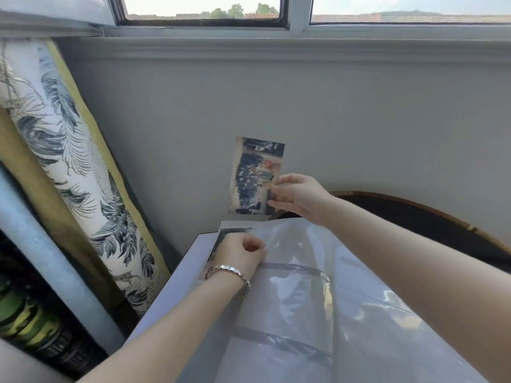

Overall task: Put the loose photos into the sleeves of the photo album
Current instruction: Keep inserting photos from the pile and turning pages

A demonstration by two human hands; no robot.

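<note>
The photo album lies open in front of me, its white page covered with shiny clear sleeves. One dark photo sits in the top left sleeve, partly hidden by my left hand. That hand, with a bracelet on the wrist, pinches the edge of the clear sleeve film beside this photo. My right hand pinches the lower right edge of a loose photo and holds it upright in the air, above the album's far edge, in front of the wall.
A grey wall with a window above stands right behind the album. Rolled fabrics lean at the left, one with a leaf print. A dark round table with a wooden rim shows at the right behind my right forearm.
</note>
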